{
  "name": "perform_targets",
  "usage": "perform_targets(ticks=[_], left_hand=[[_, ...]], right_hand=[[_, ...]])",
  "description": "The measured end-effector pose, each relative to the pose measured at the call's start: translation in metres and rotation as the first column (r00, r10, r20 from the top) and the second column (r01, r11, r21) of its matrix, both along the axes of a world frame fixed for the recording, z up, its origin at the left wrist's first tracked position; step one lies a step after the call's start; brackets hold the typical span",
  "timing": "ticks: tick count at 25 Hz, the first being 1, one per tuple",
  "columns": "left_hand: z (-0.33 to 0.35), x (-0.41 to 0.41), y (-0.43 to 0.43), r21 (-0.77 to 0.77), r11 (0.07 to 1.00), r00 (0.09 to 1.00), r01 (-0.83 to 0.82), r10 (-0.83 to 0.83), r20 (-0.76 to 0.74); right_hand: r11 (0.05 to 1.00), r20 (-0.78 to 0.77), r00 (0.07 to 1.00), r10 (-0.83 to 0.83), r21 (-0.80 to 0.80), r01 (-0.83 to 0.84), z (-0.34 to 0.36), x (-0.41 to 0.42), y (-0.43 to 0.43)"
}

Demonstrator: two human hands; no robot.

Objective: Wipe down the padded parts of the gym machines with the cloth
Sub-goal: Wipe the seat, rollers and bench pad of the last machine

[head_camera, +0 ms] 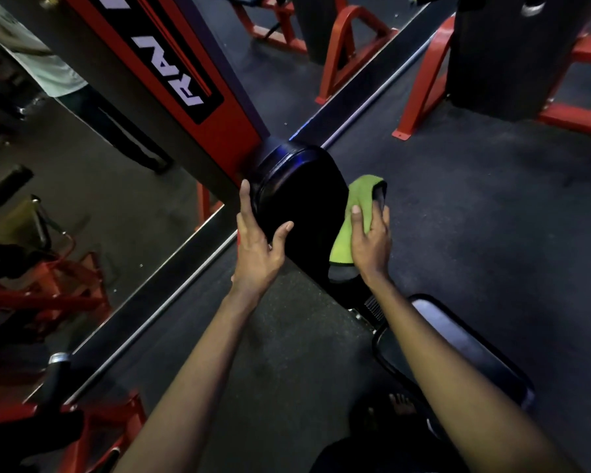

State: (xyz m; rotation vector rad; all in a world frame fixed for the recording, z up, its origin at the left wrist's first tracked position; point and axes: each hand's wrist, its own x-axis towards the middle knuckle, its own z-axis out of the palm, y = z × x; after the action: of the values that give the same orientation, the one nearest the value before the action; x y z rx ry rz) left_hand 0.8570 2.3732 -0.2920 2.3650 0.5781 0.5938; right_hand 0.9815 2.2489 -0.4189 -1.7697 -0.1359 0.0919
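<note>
Dark rubber floor (458,233) fills most of my head view, with a mirror (82,199) running along the left side. A red post (191,80) with white lettering slants down from the top left. More red frames (420,80) stand on the floor at the top right, well apart from the hands.

Task item 1: the pad (301,199). It is black with a rounded top end and sits at the foot of the red post. Its lower end is hidden behind the arms.

Task item 2: the cloth (352,220). It is bright green and folded, and it lies flat against the right side of the pad. Its top corner stands just clear of the pad's edge.

Left hand (256,247): it grips the left edge of the pad. The fingers lie nearly straight up along the rim and the thumb hooks over onto the pad's face.

Right hand (372,244): it holds the cloth against the pad. The thumb lies flat on the green fabric and the fingers curl over the cloth's outer edge. I cannot tell how far they wrap behind the pad.

Lower right: a second black cushion, the seat (464,349), lies beside the right forearm. A bare foot (401,404) shows dimly on the floor just below it.
</note>
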Motion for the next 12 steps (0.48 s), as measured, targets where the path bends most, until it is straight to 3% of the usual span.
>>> perform_targets(ticks=[3, 8, 12], left_hand=[[-0.003, 0.001, 0.002, -0.036, 0.999, 1.000, 0.006, -0.006, 0.000], [-0.011, 0.004, -0.002, -0.137, 0.990, 0.998, 0.017, -0.009, 0.056], [-0.044, -0.003, -0.031, -0.261, 0.965, 0.999, -0.034, 0.042, 0.024]], right_hand=[[1.000, -0.165, 0.986, -0.003, 0.011, 0.005, -0.018, 0.001, -0.012], [0.994, 0.012, 0.996, -0.085, 0.062, 0.084, 0.019, 0.001, 0.002], [0.999, -0.058, 0.998, 0.008, -0.041, -0.010, 0.001, -0.013, -0.005]])
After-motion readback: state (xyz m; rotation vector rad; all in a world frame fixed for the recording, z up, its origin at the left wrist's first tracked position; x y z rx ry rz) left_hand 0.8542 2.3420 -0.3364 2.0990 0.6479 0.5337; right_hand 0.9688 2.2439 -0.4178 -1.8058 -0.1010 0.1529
